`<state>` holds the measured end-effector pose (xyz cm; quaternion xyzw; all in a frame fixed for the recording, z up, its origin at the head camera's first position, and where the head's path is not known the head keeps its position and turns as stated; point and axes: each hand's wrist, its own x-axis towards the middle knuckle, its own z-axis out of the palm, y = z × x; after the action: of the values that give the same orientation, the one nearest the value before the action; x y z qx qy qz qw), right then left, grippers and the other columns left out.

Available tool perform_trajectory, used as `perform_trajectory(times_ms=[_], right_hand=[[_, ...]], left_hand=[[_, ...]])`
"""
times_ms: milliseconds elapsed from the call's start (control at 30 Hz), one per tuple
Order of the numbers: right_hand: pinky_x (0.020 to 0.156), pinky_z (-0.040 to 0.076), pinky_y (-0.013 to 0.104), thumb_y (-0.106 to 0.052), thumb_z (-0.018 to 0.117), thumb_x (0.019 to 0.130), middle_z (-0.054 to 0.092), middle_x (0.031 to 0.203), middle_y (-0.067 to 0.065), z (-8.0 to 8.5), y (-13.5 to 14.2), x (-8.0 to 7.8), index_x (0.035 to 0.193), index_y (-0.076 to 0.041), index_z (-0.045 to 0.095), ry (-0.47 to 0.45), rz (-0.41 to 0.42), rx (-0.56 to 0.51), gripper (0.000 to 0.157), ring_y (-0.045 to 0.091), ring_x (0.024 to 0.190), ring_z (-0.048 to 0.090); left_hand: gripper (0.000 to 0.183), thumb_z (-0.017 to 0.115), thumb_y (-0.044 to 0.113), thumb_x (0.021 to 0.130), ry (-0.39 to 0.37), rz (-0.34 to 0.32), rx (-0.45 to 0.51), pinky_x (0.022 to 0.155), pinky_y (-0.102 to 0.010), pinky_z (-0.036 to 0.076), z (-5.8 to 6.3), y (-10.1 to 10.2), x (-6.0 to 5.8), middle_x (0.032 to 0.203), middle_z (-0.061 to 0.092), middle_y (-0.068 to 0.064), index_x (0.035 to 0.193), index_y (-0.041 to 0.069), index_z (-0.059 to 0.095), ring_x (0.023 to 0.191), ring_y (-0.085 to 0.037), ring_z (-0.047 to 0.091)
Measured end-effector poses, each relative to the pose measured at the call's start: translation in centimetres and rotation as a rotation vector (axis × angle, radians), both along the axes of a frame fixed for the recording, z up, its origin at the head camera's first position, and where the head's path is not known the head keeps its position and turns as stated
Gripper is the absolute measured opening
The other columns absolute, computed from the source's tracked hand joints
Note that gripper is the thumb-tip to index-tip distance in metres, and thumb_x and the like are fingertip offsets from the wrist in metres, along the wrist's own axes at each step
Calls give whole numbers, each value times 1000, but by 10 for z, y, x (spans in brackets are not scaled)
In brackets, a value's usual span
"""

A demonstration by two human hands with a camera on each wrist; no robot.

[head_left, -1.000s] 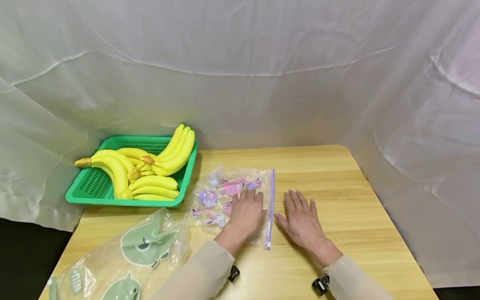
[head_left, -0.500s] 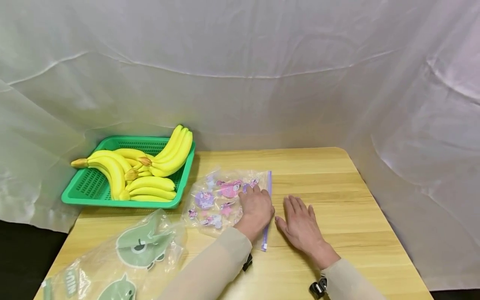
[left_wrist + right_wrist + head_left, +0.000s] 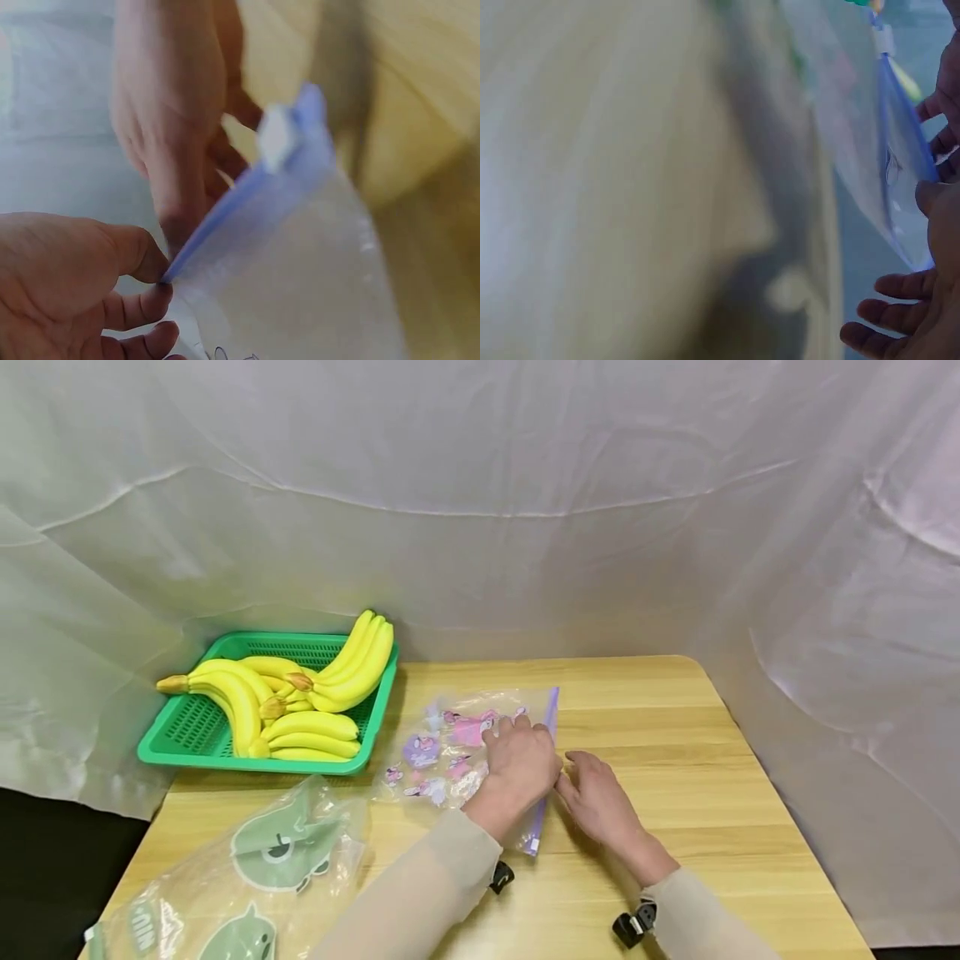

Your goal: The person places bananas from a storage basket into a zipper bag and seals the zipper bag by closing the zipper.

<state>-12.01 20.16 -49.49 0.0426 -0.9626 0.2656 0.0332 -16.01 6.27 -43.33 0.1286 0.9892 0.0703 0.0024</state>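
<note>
A clear zip bag (image 3: pixel 420 789) with pink and purple cartoon prints lies on the wooden table, its purple zip strip (image 3: pixel 551 714) facing right. At that strip my left hand (image 3: pixel 517 768) pinches the edge between thumb and fingers, and the strip rises off the table in the left wrist view. A white slider (image 3: pixel 277 139) sits at the strip's near end. My right hand (image 3: pixel 603 806) is close against the other side of the strip, its fingertips by the left hand. In the right wrist view its thumb (image 3: pixel 931 196) is right at the strip and its fingers are spread.
A green basket (image 3: pixel 247 765) of yellow bananas (image 3: pixel 315 727) stands at the back left. Another clear bag (image 3: pixel 187 877), with green cartoon prints, lies at the front left. Pale cloth (image 3: pixel 480 568) hangs behind and beside the wooden table (image 3: pixel 712 827).
My left hand has slid right across the bag from its middle to the zip strip and taken hold of it. My right hand's fingers have bent and moved in towards the strip.
</note>
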Motion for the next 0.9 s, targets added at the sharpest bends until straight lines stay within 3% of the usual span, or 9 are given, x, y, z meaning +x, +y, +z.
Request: perform_trajectory(times_ms=[100, 167, 233, 367, 500, 600, 700, 800, 900], right_hand=[[78, 54, 44, -33, 56, 95, 69, 110, 16, 20, -3, -6, 106, -4, 68, -77, -67, -139, 33, 33, 90, 66], [58, 50, 36, -30, 58, 93, 70, 89, 10, 36, -1, -9, 90, -9, 69, -99, -106, -212, 24, 24, 66, 61], [47, 42, 30, -28, 58, 93, 66, 74, 6, 53, 3, -12, 81, -11, 66, -86, -127, -265, 22, 18, 54, 50], [45, 40, 29, -28, 57, 93, 59, 68, 4, 99, 16, -16, 78, -12, 64, 28, -155, -230, 23, 16, 55, 48], [47, 38, 30, -25, 53, 90, 58, 64, 3, 154, 23, -14, 72, -14, 61, 186, -169, -102, 23, 18, 54, 48], [50, 35, 32, -19, 50, 85, 54, 61, 3, 192, 19, -9, 66, -15, 56, 316, -158, 15, 21, 20, 53, 47], [50, 33, 34, -20, 50, 85, 53, 62, 3, 218, 2, -4, 66, -15, 53, 364, -114, 151, 20, 22, 55, 48], [47, 35, 34, -25, 51, 88, 53, 65, 3, 222, -26, -4, 69, -15, 53, 320, -6, 259, 22, 21, 55, 48], [43, 34, 32, -25, 51, 87, 51, 61, 1, 205, -53, -11, 67, -16, 50, 275, 108, 322, 22, 18, 52, 46]], left_hand=[[32, 61, 45, 88, 53, -22, 40, 83, -50, 43, 25, -4, 5, 100, 60, -4, 96, 14, 65, 96, -27, 52], [36, 62, 48, 88, 81, -30, 66, 82, -48, 43, 43, -10, 9, 101, 60, -4, 101, 14, 65, 94, -25, 52], [33, 60, 46, 88, 99, -36, 112, 83, -48, 43, 61, -17, 11, 100, 60, -3, 101, 16, 64, 91, -24, 51], [19, 59, 39, 87, 118, -33, 256, 81, -47, 45, 93, -35, 13, 94, 58, 2, 89, 21, 62, 87, -21, 49], [17, 57, 35, 85, 103, -12, 361, 73, -43, 44, 114, -57, 15, 83, 55, 6, 73, 24, 53, 83, -19, 49], [18, 55, 33, 85, 81, -2, 380, 66, -38, 43, 120, -74, 15, 78, 54, 4, 71, 23, 51, 81, -20, 50], [17, 55, 31, 85, 23, -6, 394, 62, -34, 41, 118, -88, 15, 75, 54, 2, 71, 21, 53, 77, -18, 51], [19, 55, 31, 86, -66, -8, 413, 58, -31, 40, 109, -102, 14, 71, 54, 2, 71, 19, 54, 70, -17, 51], [22, 56, 31, 87, -154, 8, 427, 54, -29, 38, 95, -116, 11, 68, 52, 2, 70, 18, 54, 62, -15, 49]])
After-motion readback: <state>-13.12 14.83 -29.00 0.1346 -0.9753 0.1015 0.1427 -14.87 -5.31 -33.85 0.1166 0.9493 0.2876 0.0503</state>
